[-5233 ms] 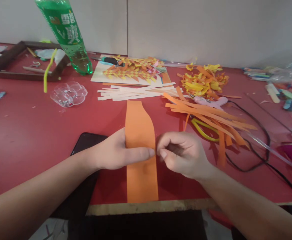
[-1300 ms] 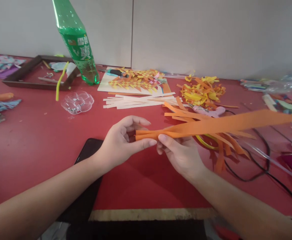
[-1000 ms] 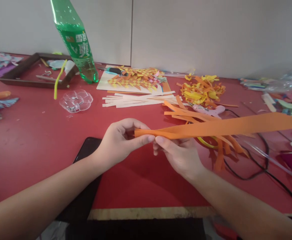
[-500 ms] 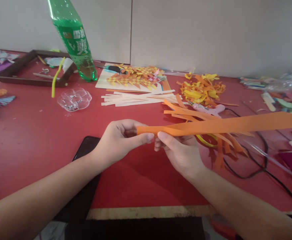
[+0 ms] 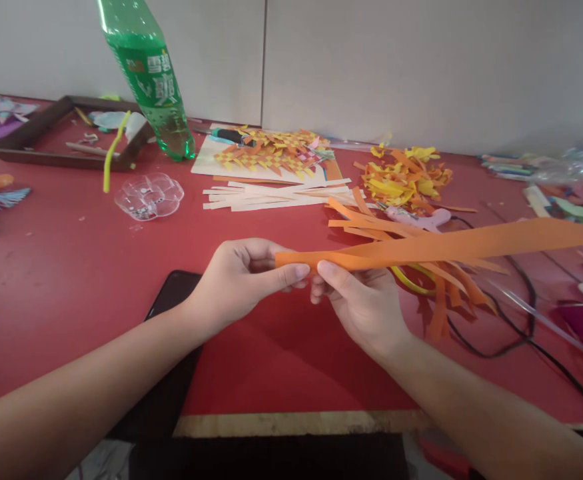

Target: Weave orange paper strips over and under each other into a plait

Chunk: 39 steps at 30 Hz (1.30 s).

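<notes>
Black phone (image 5: 176, 291) lies left of left hand (image 5: 244, 273), which pinches the folded end of orange paper (image 5: 451, 247) above red table (image 5: 296, 360). Right hand (image 5: 364, 300) pinches beside it; fold there probably incomplete, partly hidden. Rightward it's unfolded, orange strips (image 5: 440, 310) and yellow handle (image 5: 410, 287) cluttering behind.

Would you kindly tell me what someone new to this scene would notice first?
Probably the long orange strip, held near one end in the grip of the left hand and right hand above the red table. The tall green bottle at the back left likely comes next. Then perhaps the yellow-and-orange pile at the back, right of centre.
</notes>
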Tool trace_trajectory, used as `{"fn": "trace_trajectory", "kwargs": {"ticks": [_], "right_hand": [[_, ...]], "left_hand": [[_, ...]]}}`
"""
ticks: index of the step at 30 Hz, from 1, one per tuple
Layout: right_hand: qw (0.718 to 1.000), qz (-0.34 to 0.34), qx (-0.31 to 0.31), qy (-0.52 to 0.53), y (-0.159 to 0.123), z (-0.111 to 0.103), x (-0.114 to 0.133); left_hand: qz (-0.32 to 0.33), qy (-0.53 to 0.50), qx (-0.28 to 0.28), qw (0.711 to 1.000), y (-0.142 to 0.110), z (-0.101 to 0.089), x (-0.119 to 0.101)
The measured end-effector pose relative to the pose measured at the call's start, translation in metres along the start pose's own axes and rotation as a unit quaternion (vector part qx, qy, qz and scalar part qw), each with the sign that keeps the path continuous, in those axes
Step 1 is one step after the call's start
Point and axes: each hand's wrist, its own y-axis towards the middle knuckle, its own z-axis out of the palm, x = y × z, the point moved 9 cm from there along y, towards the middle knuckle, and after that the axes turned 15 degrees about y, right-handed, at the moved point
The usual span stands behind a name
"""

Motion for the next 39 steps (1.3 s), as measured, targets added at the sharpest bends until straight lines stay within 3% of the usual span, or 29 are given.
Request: {"fn": "trace_trajectory", "kwargs": {"ticks": [20, 30, 35, 39], "right_hand": [[0.999, 0.019, -0.021, -0.014, 0.0, -0.005, -0.004], [0.996, 0.012, 0.02, -0.081, -0.004, -0.003, -0.006], [0.992, 0.026, 0.019, -0.123, -0.005, -0.002, -0.007], [0.998, 0.009, -0.024, -0.064, 0.002, -0.01, 0.001]], "left_hand": [[-0.026, 0.037, -0.012, 0.999, -0.001, -0.002, 0.005], [0.032, 0.191, -0.005, 0.981, -0.003, 0.0, -0.004], [0.029, 0.183, -0.018, 0.982, -0.003, -0.001, -0.005], [0.007, 0.145, -0.066, 0.987, -0.002, -0.015, -0.003]]}}
